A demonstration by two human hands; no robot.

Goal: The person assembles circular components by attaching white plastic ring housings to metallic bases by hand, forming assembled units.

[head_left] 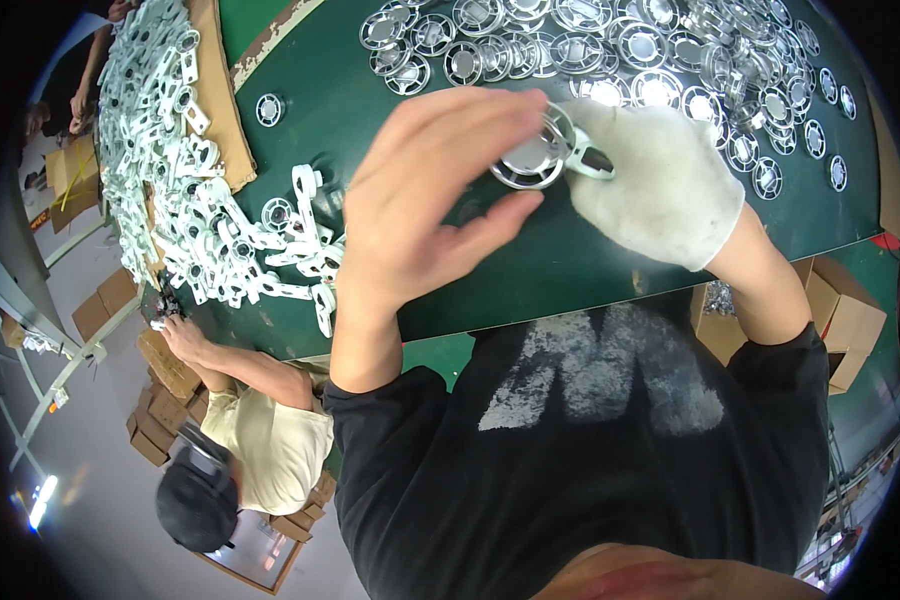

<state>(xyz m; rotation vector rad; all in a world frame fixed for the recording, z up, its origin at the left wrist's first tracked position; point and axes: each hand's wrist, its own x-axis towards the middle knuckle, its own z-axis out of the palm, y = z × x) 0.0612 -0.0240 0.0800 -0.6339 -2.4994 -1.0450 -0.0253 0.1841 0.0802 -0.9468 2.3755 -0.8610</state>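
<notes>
A round silver spoked part (pixel 532 160) joined to, or held against, a pale plastic piece with a dark slot (pixel 592 160) is between my hands. My right hand (pixel 655 185), in a white glove, is closed on them from the right; its fingertips are hidden behind. My bare left hand (pixel 430 190) curls round the silver part's left side, fingers at the upper rim and thumb just below, slightly blurred. Loose silver spoked discs (pixel 642 45) lie heaped beyond my hands. To the left spreads a large pile of pale plastic parts (pixel 200 240).
A single silver disc (pixel 269 110) lies apart on the green tabletop (pixel 310 105), near a cardboard sheet (pixel 225 110). At the left, a co-worker in a cap (pixel 198 500) reaches to the table edge. Cardboard boxes (pixel 838 310) stand below the table at right.
</notes>
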